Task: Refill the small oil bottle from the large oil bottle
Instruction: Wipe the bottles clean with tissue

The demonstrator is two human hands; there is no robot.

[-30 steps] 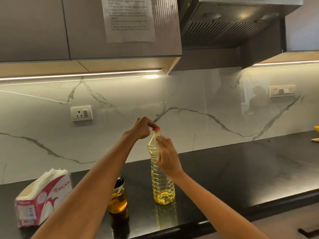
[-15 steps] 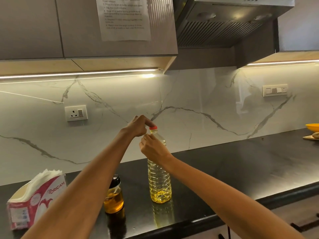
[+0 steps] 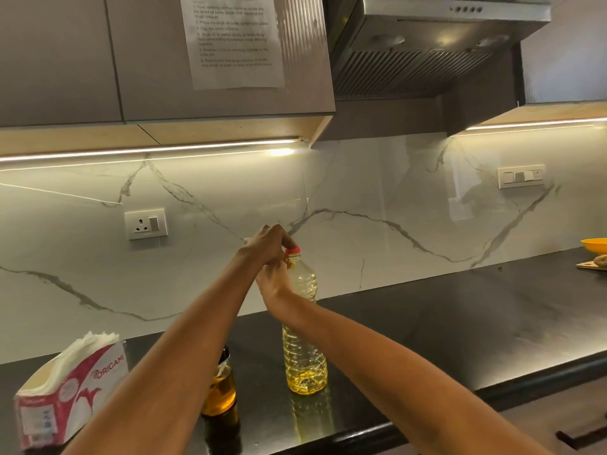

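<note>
- Now my right hand [image 3: 274, 280] has climbed from the ribbed waist of the tall clear plastic large oil bottle [image 3: 303, 353] to its neck, where its fingers [image 3: 279, 265] curl round just under the red screw cap [image 3: 292, 250].
- My left hand [image 3: 267, 243] is where it was a second ago, fingers pinched on that cap from the left and above.
- I read this as bracing for the twist: neck held, cap about to turn. The cap is not off yet, so no pouring has begun.
- The large bottle stands upright on the black stone surface [image 3: 443, 326], directly below both sets of fingers, with only a shallow pool of yellow oil at its base.
- The small glass oil bottle with a dark top [image 3: 220, 389] stands down and to the left of the fingers, partly behind my left forearm, holding amber oil; I cannot tell whether its top is loosened.
- Writing: the red-and-white paper napkin pack [image 3: 70, 389], far left of the fingers, reads "ORIGAMI".
- The printed instruction sheet [image 3: 231, 41] taped to the grey cupboard well above the fingers carries numbered lines, too blurred for me to read.
- Neither bottle shows a readable label.
</note>
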